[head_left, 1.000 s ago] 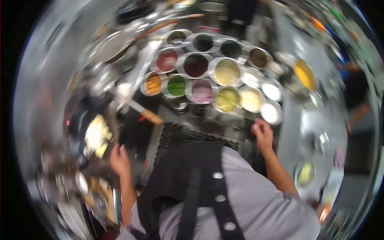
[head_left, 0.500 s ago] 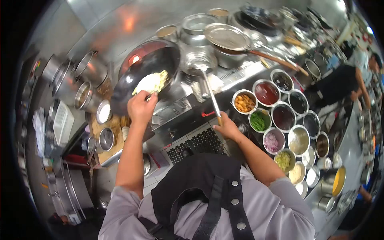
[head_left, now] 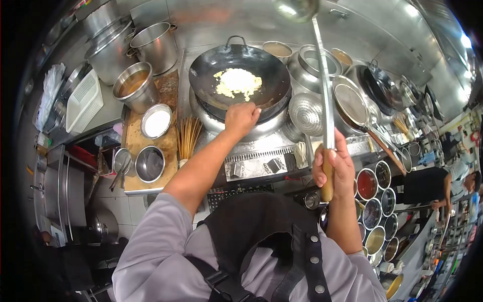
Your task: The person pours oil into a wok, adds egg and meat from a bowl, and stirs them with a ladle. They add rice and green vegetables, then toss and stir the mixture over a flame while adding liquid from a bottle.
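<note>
Left hand (head_left: pixel 241 118) clamped shut on the near rim of the wok (head_left: pixel 206 70) at upper middle, right hand (head_left: pixel 334 168) fisted round the raised ladle (head_left: pixel 322 75), so imo a hard jerk could fling the egg (head_left: pixel 237 82) out or burn those fingers.

My left hand (head_left: pixel 241 118) grips the wok (head_left: pixel 239 80) rim beside the egg (head_left: pixel 237 82); my right hand (head_left: pixel 333 168) holds the ladle (head_left: pixel 322 90) upright.
</note>
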Available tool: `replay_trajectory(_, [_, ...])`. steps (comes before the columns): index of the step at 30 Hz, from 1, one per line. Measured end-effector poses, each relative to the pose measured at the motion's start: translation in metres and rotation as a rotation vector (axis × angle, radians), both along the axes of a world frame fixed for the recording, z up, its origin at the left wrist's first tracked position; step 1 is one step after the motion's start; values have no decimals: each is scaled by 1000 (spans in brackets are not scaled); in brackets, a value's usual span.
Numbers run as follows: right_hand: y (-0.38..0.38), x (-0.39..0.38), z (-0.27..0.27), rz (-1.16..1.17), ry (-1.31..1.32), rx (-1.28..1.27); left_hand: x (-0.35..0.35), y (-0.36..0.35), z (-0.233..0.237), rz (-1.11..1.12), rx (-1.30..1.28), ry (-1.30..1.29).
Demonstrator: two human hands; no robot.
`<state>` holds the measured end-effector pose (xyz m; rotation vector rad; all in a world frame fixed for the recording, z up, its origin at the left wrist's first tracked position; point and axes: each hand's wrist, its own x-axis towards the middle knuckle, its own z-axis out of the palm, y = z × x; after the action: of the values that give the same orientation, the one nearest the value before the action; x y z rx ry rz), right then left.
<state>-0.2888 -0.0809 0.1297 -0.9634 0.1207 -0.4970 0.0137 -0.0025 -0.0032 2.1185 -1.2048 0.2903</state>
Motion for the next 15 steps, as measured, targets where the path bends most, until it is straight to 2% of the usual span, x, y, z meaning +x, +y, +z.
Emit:
replay_trajectory(1, [-2, 14, -5, 91, -53, 69, 2, 0, -4, 9, -5, 5])
replay_trajectory(3, [-13, 52, -31, 161, 58, 207, 5, 2, -12, -19, -116, -92])
replay_trajectory(5, [-31, 106, -66, 159, 342, 219, 7, 1, -10, -8, -113, -82])
replay_trajectory(8, [-68, 164, -103, 157, 522, 164, 8, 1, -1, -11, -75, -74])
replay_trajectory(11, [-61, 150, -80, 178, 419, 7, 3, 6, -7, -18, -87, -73])
replay_trajectory(12, [-67, 138, -72, 227, 352, 197, 2, 4, -8, -3, -68, -79])
replay_trajectory(13, [-73, 137, -73, 241, 348, 196, 4, 0, -5, 14, -54, -89])
replay_trajectory(15, [-89, 139, -84, 353, 405, 351, 6, -4, -4, 25, -73, -102])
